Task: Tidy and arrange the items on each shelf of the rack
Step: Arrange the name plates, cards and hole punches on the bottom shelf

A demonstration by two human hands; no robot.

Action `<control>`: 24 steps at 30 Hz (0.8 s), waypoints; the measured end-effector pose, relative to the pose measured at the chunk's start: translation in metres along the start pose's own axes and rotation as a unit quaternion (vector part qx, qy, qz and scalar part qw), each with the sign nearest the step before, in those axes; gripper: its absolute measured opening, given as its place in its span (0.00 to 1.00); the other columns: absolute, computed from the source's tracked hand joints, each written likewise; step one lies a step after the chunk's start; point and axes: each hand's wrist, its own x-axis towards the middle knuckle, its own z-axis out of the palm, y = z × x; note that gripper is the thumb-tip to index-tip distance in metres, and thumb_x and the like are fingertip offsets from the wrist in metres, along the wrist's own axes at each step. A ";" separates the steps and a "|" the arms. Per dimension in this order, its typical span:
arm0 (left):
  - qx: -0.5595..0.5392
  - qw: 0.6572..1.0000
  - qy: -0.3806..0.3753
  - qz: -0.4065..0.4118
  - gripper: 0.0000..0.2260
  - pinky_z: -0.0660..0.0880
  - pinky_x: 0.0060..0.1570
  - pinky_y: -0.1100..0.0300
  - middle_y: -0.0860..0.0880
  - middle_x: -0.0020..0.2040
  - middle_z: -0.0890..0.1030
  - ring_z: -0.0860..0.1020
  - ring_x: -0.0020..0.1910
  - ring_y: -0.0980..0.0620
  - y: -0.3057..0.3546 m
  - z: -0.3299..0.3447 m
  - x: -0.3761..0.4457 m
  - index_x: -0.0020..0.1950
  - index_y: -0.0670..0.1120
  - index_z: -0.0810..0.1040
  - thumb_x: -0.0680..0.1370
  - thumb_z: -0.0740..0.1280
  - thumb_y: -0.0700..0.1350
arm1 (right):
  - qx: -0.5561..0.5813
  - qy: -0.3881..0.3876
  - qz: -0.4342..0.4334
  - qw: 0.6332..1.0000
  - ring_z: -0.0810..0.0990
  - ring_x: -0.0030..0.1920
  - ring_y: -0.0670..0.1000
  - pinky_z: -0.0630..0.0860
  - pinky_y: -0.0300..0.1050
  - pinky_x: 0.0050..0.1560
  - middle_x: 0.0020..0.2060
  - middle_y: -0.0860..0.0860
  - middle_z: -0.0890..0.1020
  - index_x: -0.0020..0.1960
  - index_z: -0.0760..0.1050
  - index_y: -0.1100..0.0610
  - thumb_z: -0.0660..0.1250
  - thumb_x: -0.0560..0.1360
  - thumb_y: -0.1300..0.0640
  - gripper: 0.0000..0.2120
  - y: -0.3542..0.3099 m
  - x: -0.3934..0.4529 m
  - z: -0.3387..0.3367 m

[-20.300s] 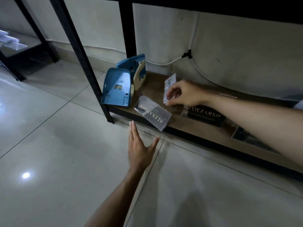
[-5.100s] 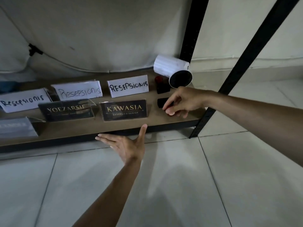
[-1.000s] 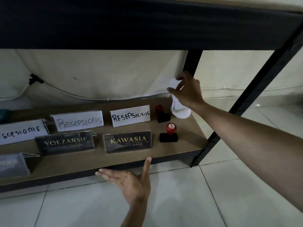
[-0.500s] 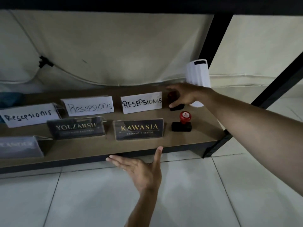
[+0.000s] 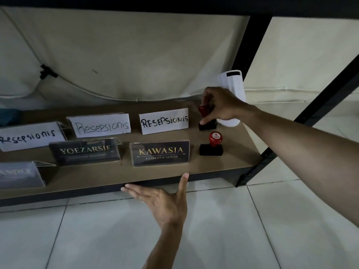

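Observation:
On the bottom shelf (image 5: 116, 175) of the rack, my right hand (image 5: 221, 105) pinches the back rubber stamp (image 5: 206, 117), red knob on a black base, at the right end. A second stamp (image 5: 212, 145) stands upright in front of it. A white ribbed cup (image 5: 234, 84) stands upside down behind my hand, by the rear post. Three white "Resepsionis" cards (image 5: 164, 121) line the back row. Dark name plates "KAWASIA" (image 5: 160, 153) and "YOEZARSIF" (image 5: 84, 151) stand in front. My left hand (image 5: 163, 202) hovers open below the shelf edge, holding nothing.
A clear acrylic name plate (image 5: 19, 174) sits at the front left. Black rack posts (image 5: 252, 39) stand at the right, with a dark upper shelf overhead. A white cable (image 5: 81, 87) runs along the wall. Pale floor tiles (image 5: 272, 220) lie below.
My right hand left the white cup standing upside down at the back corner, then dropped onto the back stamp and closed its fingers on it. My left hand stayed open below the shelf.

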 end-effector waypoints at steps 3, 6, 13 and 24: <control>0.004 1.000 0.004 0.004 0.69 0.44 0.71 0.56 0.41 0.76 0.23 0.20 0.71 0.52 0.001 0.000 0.000 0.74 0.33 0.25 0.65 0.71 0.72 | 0.013 0.032 -0.024 0.999 0.81 0.50 0.51 0.78 0.45 0.46 0.47 0.46 0.80 0.48 0.71 0.49 0.88 0.56 0.52 0.30 -0.003 -0.007 -0.003; 0.023 1.000 0.006 0.004 0.69 0.47 0.75 0.52 0.41 0.75 0.23 0.21 0.73 0.47 0.000 0.001 0.001 0.73 0.32 0.24 0.64 0.68 0.75 | 0.027 0.050 -0.034 0.998 0.81 0.49 0.50 0.81 0.49 0.47 0.46 0.47 0.80 0.48 0.72 0.51 0.89 0.56 0.54 0.31 -0.002 -0.012 -0.001; 0.016 1.000 -0.001 0.005 0.69 0.43 0.73 0.55 0.42 0.75 0.22 0.17 0.68 0.52 0.000 0.000 0.000 0.73 0.32 0.25 0.65 0.70 0.73 | 0.018 0.061 -0.059 0.996 0.81 0.51 0.52 0.80 0.51 0.51 0.47 0.48 0.81 0.49 0.73 0.53 0.88 0.58 0.56 0.29 0.002 -0.020 0.017; 0.034 0.999 0.001 0.002 0.70 0.41 0.71 0.56 0.39 0.75 0.23 0.15 0.65 0.53 -0.003 0.003 0.003 0.74 0.31 0.26 0.64 0.68 0.75 | -0.009 0.027 -0.072 0.997 0.77 0.60 0.53 0.78 0.52 0.59 0.56 0.49 0.79 0.57 0.72 0.51 0.86 0.62 0.54 0.30 0.009 -0.017 0.026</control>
